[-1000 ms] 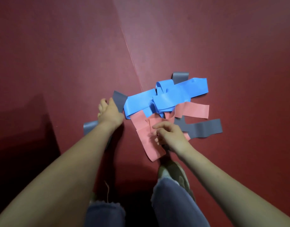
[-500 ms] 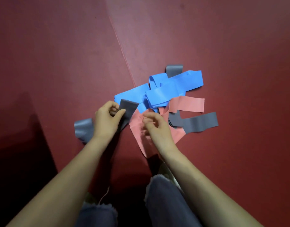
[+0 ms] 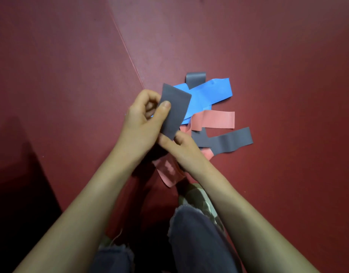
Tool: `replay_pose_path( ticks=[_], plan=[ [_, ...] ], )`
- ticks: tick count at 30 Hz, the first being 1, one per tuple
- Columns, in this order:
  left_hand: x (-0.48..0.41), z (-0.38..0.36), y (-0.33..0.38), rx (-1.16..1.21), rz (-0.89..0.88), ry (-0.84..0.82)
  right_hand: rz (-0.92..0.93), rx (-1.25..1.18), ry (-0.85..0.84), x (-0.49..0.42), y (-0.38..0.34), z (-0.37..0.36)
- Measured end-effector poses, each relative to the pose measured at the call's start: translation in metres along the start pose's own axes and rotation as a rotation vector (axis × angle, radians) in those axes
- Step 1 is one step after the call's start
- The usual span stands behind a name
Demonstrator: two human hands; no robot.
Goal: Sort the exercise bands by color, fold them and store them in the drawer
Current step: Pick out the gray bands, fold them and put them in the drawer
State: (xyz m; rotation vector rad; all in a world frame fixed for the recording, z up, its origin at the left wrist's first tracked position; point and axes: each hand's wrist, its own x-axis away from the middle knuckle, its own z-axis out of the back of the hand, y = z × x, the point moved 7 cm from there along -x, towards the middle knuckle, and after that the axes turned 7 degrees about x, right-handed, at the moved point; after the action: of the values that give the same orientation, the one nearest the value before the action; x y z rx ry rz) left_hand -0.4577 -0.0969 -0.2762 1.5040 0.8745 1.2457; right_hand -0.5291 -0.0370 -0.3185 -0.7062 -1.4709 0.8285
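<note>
While I crouch on the red floor mat [image 3: 268, 46], my left hand [image 3: 142, 123] pinches a folded grey band [image 3: 175, 109], my right hand [image 3: 181, 148] grips its lower end. Beyond: pink bands [image 3: 215, 120], another grey band [image 3: 228, 140], blue bands [image 3: 211, 93] piled.

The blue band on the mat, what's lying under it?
A grey band's end sticks out from beneath the blue band at the top; a pink band emerges below. How far either runs underneath is covered.
</note>
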Motion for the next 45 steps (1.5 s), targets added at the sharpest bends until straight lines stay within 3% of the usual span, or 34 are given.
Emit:
replay_pose_path(
  ticks=[3,6,9,11,15,18,21,23,26,33,35,38,42,45],
  plan=[
    [0.001,0.001,-0.003,0.192,0.141,0.008,-0.029,-0.019,-0.067,0.002,-0.011,-0.005],
    [0.001,0.005,0.003,0.301,0.166,0.052,-0.119,-0.088,-0.248,0.006,-0.009,-0.02],
    [0.002,0.003,0.003,0.348,0.184,0.078,-0.197,0.103,-0.37,0.01,0.012,-0.032],
    [0.003,-0.002,0.003,0.371,0.205,0.049,-0.232,0.271,-0.361,0.012,0.03,-0.032],
    [0.006,-0.014,-0.002,0.371,0.271,-0.051,-0.25,0.24,-0.253,0.015,0.04,-0.015],
    [0.006,-0.015,-0.018,0.31,0.322,-0.012,-0.215,0.325,-0.144,0.01,0.04,0.009],
    [0.01,-0.015,-0.036,0.211,0.34,0.051,-0.195,0.353,0.262,0.011,0.039,0.054],
    [0.018,-0.017,-0.046,0.221,0.382,0.086,-0.174,0.552,0.47,0.018,0.039,0.081],
    [0.027,-0.021,-0.052,0.253,0.422,0.087,-0.2,0.824,0.46,0.022,0.06,0.097],
    [0.029,-0.021,-0.058,0.31,0.424,0.117,-0.218,0.928,0.407,0.011,0.082,0.109],
    [0.03,-0.019,-0.059,0.318,0.412,0.135,-0.12,0.864,0.528,0.007,0.062,0.116],
    [0.03,-0.013,-0.057,0.301,0.368,0.197,0.059,0.585,0.691,0.008,0.015,0.124],
    [0.025,-0.009,-0.045,0.305,0.293,0.254,0.283,0.427,0.684,0.016,-0.047,0.116],
    [0.022,-0.007,-0.032,0.324,0.219,0.272,0.421,0.475,0.671,0.026,-0.087,0.107]
  ],
)
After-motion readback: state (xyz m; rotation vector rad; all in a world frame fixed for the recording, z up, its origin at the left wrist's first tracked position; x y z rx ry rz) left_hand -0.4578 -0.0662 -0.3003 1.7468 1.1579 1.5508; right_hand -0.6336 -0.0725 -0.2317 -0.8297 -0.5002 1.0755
